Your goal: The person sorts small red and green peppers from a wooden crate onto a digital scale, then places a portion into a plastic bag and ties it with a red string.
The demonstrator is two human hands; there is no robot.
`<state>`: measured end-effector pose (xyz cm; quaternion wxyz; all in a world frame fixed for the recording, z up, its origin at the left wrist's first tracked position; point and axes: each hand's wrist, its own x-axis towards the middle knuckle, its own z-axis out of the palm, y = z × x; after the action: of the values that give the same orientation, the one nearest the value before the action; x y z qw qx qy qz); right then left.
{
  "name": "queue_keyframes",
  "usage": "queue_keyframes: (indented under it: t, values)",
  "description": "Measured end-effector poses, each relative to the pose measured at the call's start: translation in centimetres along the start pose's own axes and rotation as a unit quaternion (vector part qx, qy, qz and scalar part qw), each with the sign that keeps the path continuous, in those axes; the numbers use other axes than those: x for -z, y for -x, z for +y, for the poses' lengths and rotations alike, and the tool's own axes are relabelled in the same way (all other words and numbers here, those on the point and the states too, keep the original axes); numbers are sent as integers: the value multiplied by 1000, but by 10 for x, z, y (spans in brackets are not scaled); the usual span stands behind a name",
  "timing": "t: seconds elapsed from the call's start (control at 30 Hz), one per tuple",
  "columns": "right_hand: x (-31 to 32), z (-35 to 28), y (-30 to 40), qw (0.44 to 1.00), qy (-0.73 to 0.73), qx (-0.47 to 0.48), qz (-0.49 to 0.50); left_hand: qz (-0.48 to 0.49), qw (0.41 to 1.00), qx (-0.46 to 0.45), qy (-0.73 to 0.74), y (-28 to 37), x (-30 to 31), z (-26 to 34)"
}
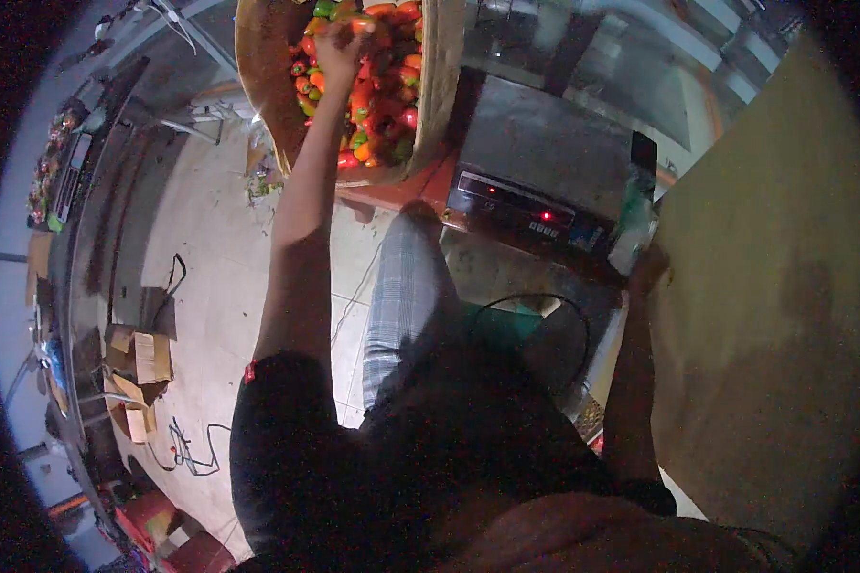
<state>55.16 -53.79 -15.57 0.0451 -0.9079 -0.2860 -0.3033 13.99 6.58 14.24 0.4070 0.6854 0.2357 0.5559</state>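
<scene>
My left hand (338, 51) reaches into a large cardboard box (264, 64) of small red, orange and green peppers (373, 107) at the top of the view. Its fingers bend down at an orange pepper (362, 24), but whether they grip it is unclear. In dim light on the right, my right hand (647, 269) is beside a large tan cardboard panel (760, 258). A crumpled green and clear plastic bag (634, 228) touches or nearly touches its fingers. Between my hands stands a digital scale (545, 136) with a flat metal platform and red lights.
The scale rests on a reddish-brown surface (394, 192). Torn cardboard boxes (150, 357) and a tangled dark cable (193, 451) lie on the pale tiled floor (215, 301) to the left. A long dark-edged counter (89, 286) runs along the far left. Another black cable (584, 322) loops below the scale.
</scene>
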Motion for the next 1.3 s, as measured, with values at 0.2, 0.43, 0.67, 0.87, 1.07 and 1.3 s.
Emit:
queue_keyframes:
  t: [0.2,0.43,0.67,0.87,1.07,1.3]
  values:
    - [54,-23,-12,984,-117,75,-109,-70,949,-236,-195,96,-30,118]
    - [134,-98,-25,766,-459,-71,-445,-316,946,-4,70,172,-139,35]
    - [67,-92,13,974,-189,-40,-119,-381,895,-58,-226,177,-232,-10]
    - [64,-100,5,982,-143,-32,-117,-333,818,-145,-446,185,-232,6]
    - [102,-85,-31,994,-100,-12,-50,-284,837,-248,-396,193,-223,22]
    - [199,-117,-110,964,-163,3,208,-225,884,-176,-371,212,-225,33]
